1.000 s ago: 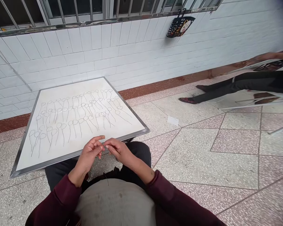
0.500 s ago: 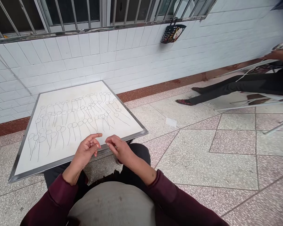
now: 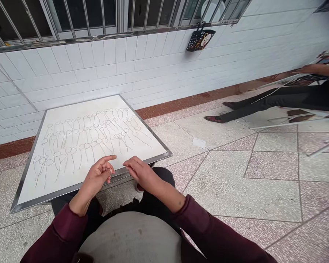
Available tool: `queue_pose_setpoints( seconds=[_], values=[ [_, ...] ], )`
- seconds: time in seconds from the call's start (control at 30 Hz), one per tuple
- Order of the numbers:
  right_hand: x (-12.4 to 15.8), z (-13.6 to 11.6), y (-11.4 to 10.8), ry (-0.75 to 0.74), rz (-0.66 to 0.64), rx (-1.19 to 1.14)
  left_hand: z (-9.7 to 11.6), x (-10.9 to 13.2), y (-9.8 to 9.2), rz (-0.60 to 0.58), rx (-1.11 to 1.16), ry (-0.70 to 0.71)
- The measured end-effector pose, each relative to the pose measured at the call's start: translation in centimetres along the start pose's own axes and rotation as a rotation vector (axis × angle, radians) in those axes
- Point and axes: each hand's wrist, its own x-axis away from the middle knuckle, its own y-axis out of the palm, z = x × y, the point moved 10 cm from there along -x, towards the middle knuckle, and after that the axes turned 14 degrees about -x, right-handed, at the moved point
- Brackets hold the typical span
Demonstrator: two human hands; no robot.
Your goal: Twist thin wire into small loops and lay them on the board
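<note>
A white board with a metal rim (image 3: 142,150) lies in front of my knees. Several rows of thin dark looped strands (image 3: 49,163), each a round loop with a long tail, are spread over it. Above the board's near edge, my left hand (image 3: 97,174) has its index finger stretched out, while the thumb presses against the other fingers. My right hand (image 3: 145,175) is a short way to the right, thumb and fingertips pinched together. Whatever either pinch holds is too fine to make out. A small gap separates the two hands.
At the right, another person sits with legs (image 3: 252,106) stretched along the floor, a hand (image 3: 314,69) near pale strips. A white paper piece (image 3: 199,142) lies on the tiles. A patterned bag (image 3: 200,39) hangs from the barred window on the tiled wall.
My hands have drawn slightly apart, the right one shifting a little to the right and the left one a little to the left. The looped strands lie as before.
</note>
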Motion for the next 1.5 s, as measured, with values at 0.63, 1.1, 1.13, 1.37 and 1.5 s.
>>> queue_pose_setpoints(
  seconds=[0.63,1.1,1.13,1.37,1.5],
  values=[
    [1.0,0.5,-0.6,0.047,0.175,-0.003,0.0,0.2,1.3,0.019,0.016,0.004],
    [0.2,-2.9,-0.4,-0.353,-0.219,0.236,1.1,0.2,0.3,-0.077,-0.148,0.033],
    [0.2,-3.0,-0.5,-0.362,-0.249,0.235,1.3,0.2,0.4,-0.091,-0.158,0.04],
    [-0.1,-3.6,-0.7,-0.354,-0.307,0.273,1.5,0.3,0.8,-0.097,-0.183,0.059],
    [0.0,-4.0,-1.3,-0.425,-0.27,0.304,1.7,0.4,0.8,-0.085,-0.199,0.065]
  ],
)
